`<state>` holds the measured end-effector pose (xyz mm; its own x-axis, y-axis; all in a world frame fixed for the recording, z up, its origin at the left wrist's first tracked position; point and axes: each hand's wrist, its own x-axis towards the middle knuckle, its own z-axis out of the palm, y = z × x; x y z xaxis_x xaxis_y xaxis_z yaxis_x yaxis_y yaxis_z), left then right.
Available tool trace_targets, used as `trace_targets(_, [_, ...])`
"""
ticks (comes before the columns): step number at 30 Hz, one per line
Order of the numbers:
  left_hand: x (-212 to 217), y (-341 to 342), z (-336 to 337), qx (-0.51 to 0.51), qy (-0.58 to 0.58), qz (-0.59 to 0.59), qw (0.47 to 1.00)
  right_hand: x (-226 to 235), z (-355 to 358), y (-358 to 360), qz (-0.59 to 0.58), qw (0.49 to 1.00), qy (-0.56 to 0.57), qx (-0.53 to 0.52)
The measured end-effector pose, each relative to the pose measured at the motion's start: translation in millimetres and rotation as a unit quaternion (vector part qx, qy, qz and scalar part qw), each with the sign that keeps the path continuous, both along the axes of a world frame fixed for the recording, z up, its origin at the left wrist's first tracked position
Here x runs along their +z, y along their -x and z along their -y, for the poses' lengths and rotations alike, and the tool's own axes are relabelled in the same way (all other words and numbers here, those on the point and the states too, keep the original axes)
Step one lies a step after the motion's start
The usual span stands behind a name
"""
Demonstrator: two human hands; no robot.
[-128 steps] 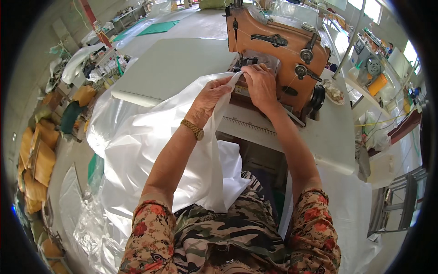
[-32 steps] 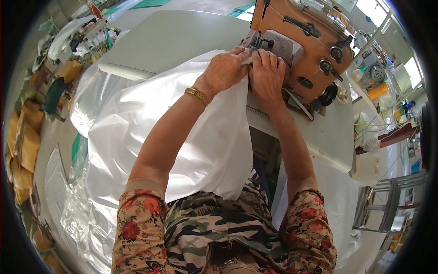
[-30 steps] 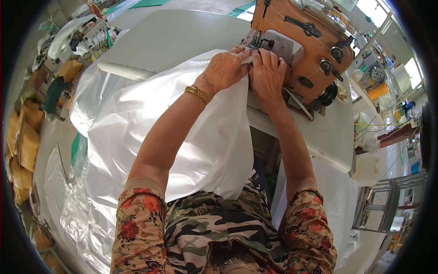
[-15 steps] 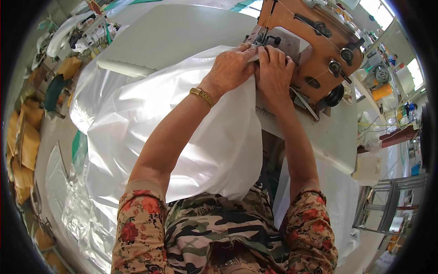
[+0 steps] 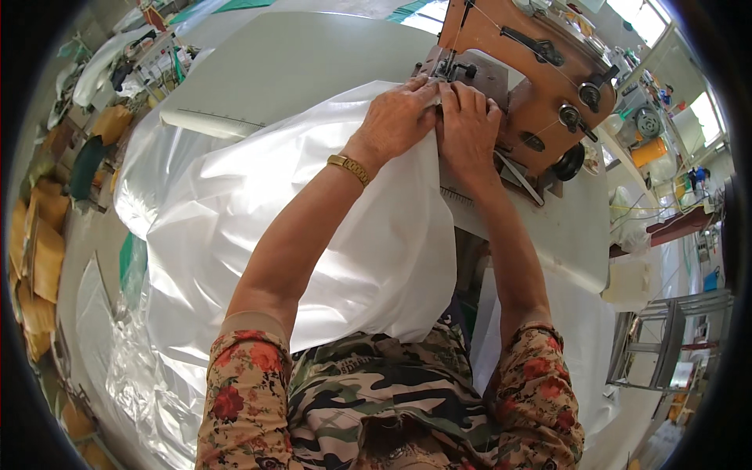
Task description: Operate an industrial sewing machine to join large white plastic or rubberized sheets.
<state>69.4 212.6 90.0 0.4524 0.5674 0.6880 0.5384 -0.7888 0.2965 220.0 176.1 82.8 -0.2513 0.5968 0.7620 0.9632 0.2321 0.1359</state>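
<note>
A large white plastic sheet spreads over the table and hangs toward my lap. Its far right edge runs up to the needle area of an orange-brown sewing machine. My left hand is closed on that edge just in front of the presser foot, thumb and fingers pinching it. Right beside it, my right hand bends its fingers over the same edge. The fingertips of both hands nearly meet, and they partly hide the sheet there.
The pale sewing table carries a ruler strip along its edge. A black handwheel sits at the machine's right. Brown folded material is stacked at far left, and a grey metal frame stands at right. Crumpled clear plastic lies on the floor.
The whole view has shifted slightly. Both hands stay at the sheet's edge by the presser foot, and the sheet's near fold has slipped a little to the right.
</note>
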Motion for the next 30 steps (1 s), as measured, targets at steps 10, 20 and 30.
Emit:
trace_targets(10, [0.5,14.1,3.7,-0.038,-0.005,0.019,0.999,5.1,3.1,-1.4,0.016,0.998,0.060,-0.024])
trace_targets(20, [-0.9,8.8,6.8,-0.011,-0.020,0.041,0.999,15.3,11.3,-3.7,0.024,0.998,0.062,-0.003])
trace_targets(30, [-1.4,8.7,5.9,-0.013,0.003,0.034,0.999,162.4,4.9,-8.2,0.037,0.942,-0.295,0.155])
